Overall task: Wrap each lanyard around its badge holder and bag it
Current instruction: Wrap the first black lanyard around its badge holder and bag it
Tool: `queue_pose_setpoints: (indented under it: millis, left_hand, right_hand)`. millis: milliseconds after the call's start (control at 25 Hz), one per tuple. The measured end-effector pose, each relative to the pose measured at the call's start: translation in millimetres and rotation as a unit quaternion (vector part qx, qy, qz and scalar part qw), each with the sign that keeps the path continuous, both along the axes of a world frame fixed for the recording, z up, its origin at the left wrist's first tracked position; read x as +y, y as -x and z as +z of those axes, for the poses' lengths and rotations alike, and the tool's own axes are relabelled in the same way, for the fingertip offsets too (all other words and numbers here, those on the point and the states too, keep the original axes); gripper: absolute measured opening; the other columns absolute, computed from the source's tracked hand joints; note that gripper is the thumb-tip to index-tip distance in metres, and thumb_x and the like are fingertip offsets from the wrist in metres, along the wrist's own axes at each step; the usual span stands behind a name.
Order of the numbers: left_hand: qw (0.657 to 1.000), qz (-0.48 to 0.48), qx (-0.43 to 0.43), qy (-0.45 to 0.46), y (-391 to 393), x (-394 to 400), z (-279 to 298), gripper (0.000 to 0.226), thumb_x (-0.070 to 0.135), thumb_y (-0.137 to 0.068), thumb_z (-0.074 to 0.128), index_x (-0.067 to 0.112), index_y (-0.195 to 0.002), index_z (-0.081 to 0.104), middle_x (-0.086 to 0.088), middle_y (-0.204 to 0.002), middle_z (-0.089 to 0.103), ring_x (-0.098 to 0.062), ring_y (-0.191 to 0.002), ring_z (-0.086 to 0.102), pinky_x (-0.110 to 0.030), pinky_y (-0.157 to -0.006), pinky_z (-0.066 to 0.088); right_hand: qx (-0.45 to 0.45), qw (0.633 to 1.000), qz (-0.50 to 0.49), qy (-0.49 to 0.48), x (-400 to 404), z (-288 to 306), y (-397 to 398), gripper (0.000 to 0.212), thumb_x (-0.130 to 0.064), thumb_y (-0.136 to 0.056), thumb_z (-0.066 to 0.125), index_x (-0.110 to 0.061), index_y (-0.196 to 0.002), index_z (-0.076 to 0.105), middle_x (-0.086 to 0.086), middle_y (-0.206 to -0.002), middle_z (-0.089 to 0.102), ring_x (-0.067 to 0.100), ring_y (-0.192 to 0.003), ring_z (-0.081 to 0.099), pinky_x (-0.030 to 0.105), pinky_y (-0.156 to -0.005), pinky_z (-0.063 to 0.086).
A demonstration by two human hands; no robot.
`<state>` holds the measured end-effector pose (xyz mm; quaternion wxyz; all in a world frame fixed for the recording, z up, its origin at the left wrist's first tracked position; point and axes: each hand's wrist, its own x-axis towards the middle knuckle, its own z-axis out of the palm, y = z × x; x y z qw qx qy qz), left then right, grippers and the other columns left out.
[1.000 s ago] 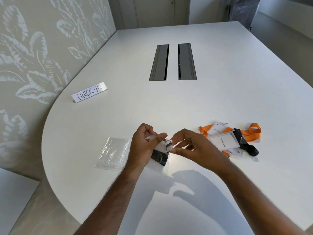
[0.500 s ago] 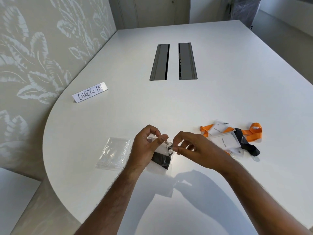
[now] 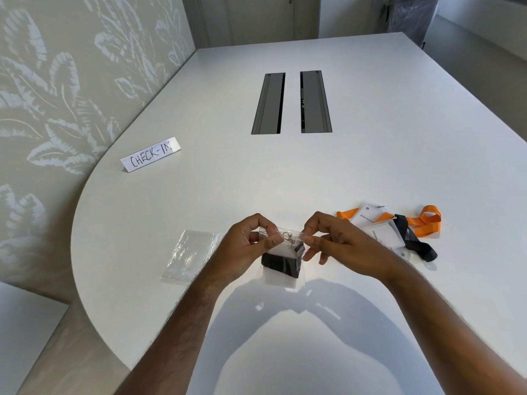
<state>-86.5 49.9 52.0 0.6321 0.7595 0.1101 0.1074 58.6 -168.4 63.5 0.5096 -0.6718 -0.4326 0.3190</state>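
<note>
Both hands pinch the top edge of a clear bag: left hand, right hand. Inside is a badge holder wrapped in black lanyard.

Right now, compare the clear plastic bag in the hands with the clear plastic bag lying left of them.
The clear plastic bag in the hands holds a badge holder wrapped in black lanyard; the clear plastic bag lying on the white table looks empty. The held bag is pinched at its top edge by the left hand and right hand; the lying bag is untouched and crinkled. Both are transparent.
</note>
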Motion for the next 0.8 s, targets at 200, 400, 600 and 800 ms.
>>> queue_pose_setpoints:
  millis: [200,400,600,800]
  left_hand:
    - [1.0,0.01,-0.008,-0.026,0.3,-2.3,0.0,0.03,0.041,-0.086,0.083,0.021,-0.101,0.068,0.0,-0.098,0.076,-0.03,-0.085,0.075,-0.042,-0.08,0.058]
    - [0.999,0.035,-0.006,0.002,-0.7,-2.7,-4.1,0.031,0.028,-0.084,0.086,0.033,-0.112,0.072,-0.003,-0.099,0.078,-0.019,-0.086,0.077,-0.027,-0.078,0.06]
    - [0.999,0.04,0.02,0.006,1.1,-1.9,-8.6,0.015,0.033,-0.082,0.086,0.026,-0.094,0.081,-0.001,-0.092,0.082,-0.013,-0.085,0.077,-0.023,-0.075,0.06]
    - [0.999,0.041,0.034,0.004,1.9,-1.8,-7.9,0.015,0.036,-0.081,0.085,0.027,-0.091,0.08,0.001,-0.092,0.081,-0.01,-0.083,0.075,-0.02,-0.073,0.057]
  right_hand:
    - [-0.068,0.997,-0.042,0.015,2.4,-0.5,3.9,0.019,-0.048,-0.094,0.073,-0.031,-0.099,0.066,-0.001,-0.101,0.079,0.02,-0.087,0.075,0.033,-0.07,0.062]
    - [-0.029,0.996,-0.083,0.005,5.8,-2.1,4.3,0.015,-0.021,-0.095,0.08,-0.027,-0.104,0.07,0.0,-0.094,0.081,0.023,-0.081,0.077,0.035,-0.066,0.062]
    - [-0.067,0.991,-0.08,0.081,7.3,-3.6,3.1,0.003,-0.021,-0.097,0.078,-0.021,-0.099,0.08,0.001,-0.082,0.08,0.019,-0.074,0.079,0.05,-0.077,0.066]
    - [-0.081,0.99,-0.084,0.081,7.6,-1.9,5.6,0.006,-0.018,-0.099,0.075,-0.014,-0.097,0.078,0.005,-0.086,0.078,0.021,-0.074,0.077,0.051,-0.076,0.065]
